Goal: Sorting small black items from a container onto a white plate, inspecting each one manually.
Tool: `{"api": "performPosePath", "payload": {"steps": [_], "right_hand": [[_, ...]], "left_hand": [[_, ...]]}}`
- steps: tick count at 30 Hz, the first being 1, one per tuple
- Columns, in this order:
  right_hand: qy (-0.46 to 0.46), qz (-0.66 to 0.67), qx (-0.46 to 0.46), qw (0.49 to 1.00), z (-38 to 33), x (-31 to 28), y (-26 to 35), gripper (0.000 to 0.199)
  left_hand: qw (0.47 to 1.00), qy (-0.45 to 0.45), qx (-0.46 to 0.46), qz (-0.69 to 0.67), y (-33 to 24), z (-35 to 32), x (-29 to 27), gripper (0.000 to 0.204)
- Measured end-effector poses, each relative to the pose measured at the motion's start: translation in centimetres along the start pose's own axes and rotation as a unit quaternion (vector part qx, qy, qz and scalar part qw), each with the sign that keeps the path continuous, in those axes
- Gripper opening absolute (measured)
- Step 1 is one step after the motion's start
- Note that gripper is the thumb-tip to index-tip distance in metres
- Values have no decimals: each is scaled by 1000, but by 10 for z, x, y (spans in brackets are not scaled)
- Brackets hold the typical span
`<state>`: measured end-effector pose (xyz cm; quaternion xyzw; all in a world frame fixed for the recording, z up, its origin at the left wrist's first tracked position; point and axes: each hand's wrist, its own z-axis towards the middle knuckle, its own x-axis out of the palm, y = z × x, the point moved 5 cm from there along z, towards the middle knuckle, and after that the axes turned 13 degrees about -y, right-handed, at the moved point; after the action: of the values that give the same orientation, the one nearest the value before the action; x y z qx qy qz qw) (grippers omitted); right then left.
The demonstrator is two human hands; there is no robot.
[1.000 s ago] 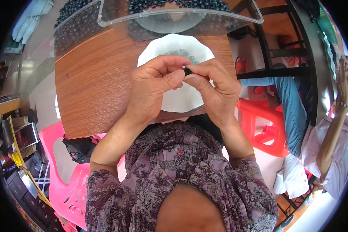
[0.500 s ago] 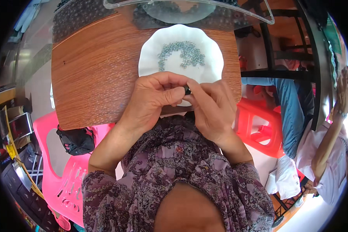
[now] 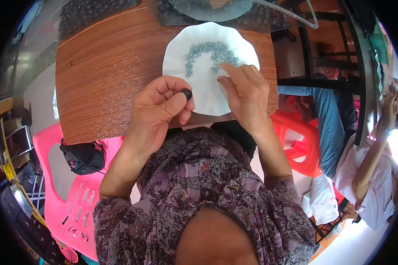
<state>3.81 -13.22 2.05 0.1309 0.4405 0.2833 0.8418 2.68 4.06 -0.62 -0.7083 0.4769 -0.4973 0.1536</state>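
Observation:
Between the thumb and fingers of my left hand [image 3: 157, 108] is a small black rounded piece [image 3: 187, 94]; its kind cannot be made out. This hand is at the near left rim of a white scalloped plate [image 3: 203, 102]. A curved band of small blue-green, bead-like pieces [image 3: 213, 47] lies on the plate. My right hand [image 3: 250, 95] reaches over the plate's right side, its index fingertip at the pieces. Thumb and index finger are apart there, and nothing shows between them.
The plate stands on a brown wood-grain table [image 3: 106, 79]. Behind it is a clear plastic tray or lid [image 3: 292, 17]. A pink chair [image 3: 53, 168] with a black bag [image 3: 82, 158] is at left, a red stool [image 3: 303, 143] at right. Another person's arm [image 3: 376, 154] shows far right.
My hands have parted. The left moved left and a little nearer with the black piece; the right moved forward over the plate to the bead-like pieces. The view shifted slightly.

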Motion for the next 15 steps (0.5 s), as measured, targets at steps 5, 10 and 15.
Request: {"api": "performPosePath", "payload": {"steps": [5,10,15], "right_hand": [[50,-21,-9,999,-1,6,1,18],[23,-29,8,999,-5,-2,-5,14],[32,-22,7,999,-6,0,-2,14]], "left_hand": [[1000,-6,13,-13,1,-1,-9,19],[999,-22,39,-11,-4,2,-15,19],[998,-14,49,-26,-4,4,-13,19]]}}
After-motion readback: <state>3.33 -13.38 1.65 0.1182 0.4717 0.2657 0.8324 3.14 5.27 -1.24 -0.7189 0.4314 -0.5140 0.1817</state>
